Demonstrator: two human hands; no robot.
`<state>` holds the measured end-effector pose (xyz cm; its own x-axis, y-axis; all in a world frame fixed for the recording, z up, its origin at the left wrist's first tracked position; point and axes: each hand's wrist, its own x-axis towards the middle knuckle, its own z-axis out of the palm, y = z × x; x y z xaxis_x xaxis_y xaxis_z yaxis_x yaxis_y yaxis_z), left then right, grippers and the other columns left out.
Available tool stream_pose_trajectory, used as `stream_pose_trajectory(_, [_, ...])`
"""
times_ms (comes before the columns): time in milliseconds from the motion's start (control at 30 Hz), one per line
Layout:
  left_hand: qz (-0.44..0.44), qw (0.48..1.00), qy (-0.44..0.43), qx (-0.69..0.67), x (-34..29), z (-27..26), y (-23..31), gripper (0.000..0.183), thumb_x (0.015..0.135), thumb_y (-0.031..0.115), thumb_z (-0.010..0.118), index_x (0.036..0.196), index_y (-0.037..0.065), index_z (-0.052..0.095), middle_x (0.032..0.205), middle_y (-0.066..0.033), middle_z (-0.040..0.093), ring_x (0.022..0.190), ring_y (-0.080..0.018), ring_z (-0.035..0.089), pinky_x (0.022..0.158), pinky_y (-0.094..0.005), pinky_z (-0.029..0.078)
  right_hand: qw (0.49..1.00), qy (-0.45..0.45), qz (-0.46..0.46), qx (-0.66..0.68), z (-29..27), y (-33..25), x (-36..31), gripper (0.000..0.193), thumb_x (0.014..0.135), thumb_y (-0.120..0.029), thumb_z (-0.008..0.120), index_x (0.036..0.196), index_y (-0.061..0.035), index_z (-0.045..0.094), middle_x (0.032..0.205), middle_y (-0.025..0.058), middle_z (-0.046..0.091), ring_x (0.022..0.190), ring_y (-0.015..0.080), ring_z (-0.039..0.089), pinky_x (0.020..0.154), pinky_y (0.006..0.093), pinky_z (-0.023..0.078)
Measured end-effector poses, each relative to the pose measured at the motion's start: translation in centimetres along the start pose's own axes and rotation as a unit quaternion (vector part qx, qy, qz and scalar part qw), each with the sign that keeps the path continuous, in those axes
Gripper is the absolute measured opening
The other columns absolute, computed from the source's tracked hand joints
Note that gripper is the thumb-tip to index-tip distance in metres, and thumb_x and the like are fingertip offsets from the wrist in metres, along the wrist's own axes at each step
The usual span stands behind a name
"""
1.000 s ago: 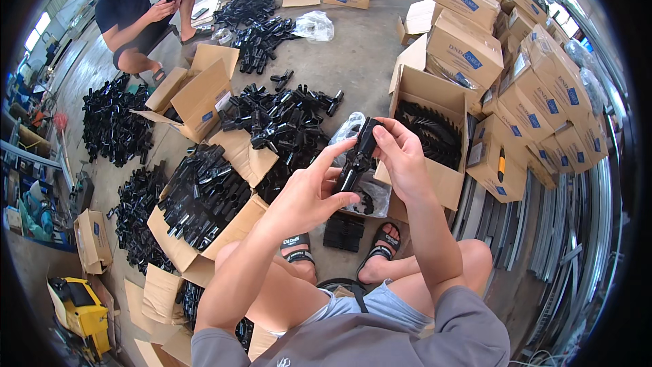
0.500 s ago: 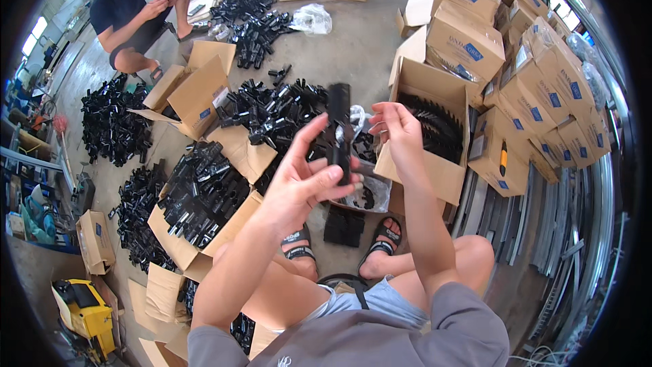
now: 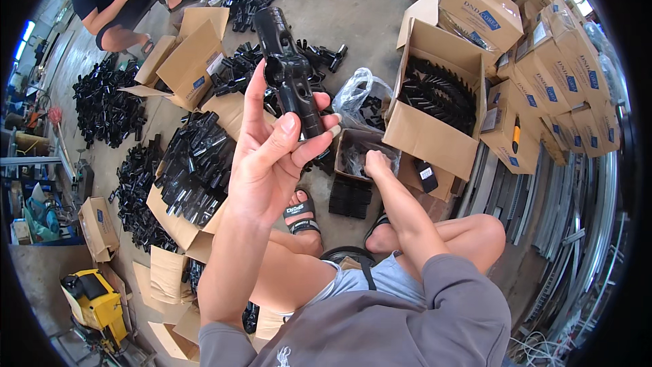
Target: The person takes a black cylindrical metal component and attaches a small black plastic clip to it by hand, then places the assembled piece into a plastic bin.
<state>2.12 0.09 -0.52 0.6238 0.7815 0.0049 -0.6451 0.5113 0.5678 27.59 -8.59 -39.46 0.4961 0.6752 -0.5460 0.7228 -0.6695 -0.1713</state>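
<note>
My left hand is raised in front of me, its fingers closed round the lower end of a glossy black jointed tube piece. The piece stands nearly upright, tilted, its thicker upper end above my fingertips. My right hand reaches down into a small cardboard box lined with clear plastic, between my feet. Those fingers are curled, and what they pinch, if anything, is hidden. Just in front of that box lies a stack of flat black pieces.
A large open carton on the right holds rows of black toothed parts. To the left, another open carton is filled with black tube pieces, beside floor heaps. Stacked cartons line the right. A person squats at upper left.
My left hand has lifted the black piece up and to the left, nearer to me. My right hand has dropped from beside it into the small box. The view has shifted slightly.
</note>
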Motion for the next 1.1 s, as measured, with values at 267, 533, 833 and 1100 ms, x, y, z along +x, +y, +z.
stream_pose_trajectory(267, [-0.008,0.998,0.000,0.058,0.4,0.2,0.0,0.085,0.101,0.008,0.067,0.167,0.026,0.017,0.131,-0.0266,0.063,0.113,-0.0356,0.072,0.097,-0.0456,0.064,0.999,-0.043,0.002,-0.001,1.1,-1.0,-0.5,0.027,0.087,-0.004,0.065,0.111,0.0008,0.076,0.124,0.0256,0.071,0.118,0.0422,0.068,0.096,0.0500,0.059])
stream_pose_trajectory(533, [-0.024,0.996,0.011,0.086,0.5,0.8,-0.5,0.082,0.101,0.005,0.065,0.167,0.026,0.021,0.133,-0.0270,0.061,0.114,-0.0377,0.071,0.094,-0.0412,0.065,0.999,-0.026,-0.023,0.026,1.1,-0.2,-0.6,0.029,0.088,0.000,0.060,0.112,0.0016,0.076,0.124,0.0284,0.070,0.119,0.0442,0.068,0.099,0.0512,0.057])
stream_pose_trajectory(833, [-0.052,0.994,-0.001,0.094,0.8,1.2,-0.9,0.087,0.099,0.008,0.069,0.167,0.029,0.019,0.133,-0.0244,0.063,0.117,-0.0342,0.070,0.097,-0.0406,0.064,0.999,0.005,-0.027,0.037,3.3,1.3,0.5,0.030,0.088,0.000,0.056,0.110,0.0032,0.077,0.122,0.0307,0.069,0.119,0.0449,0.067,0.098,0.0526,0.057])
stream_pose_trajectory(1100, [-0.058,0.994,-0.017,0.086,-0.3,1.7,-0.6,0.084,0.101,0.008,0.067,0.167,0.031,0.020,0.134,-0.0213,0.065,0.119,-0.0325,0.070,0.101,-0.0436,0.061,0.999,-0.039,-0.026,0.006,1.9,1.1,-0.6,0.032,0.084,-0.004,0.064,0.113,-0.0002,0.077,0.122,0.0288,0.070,0.124,0.0448,0.065,0.101,0.0507,0.056])
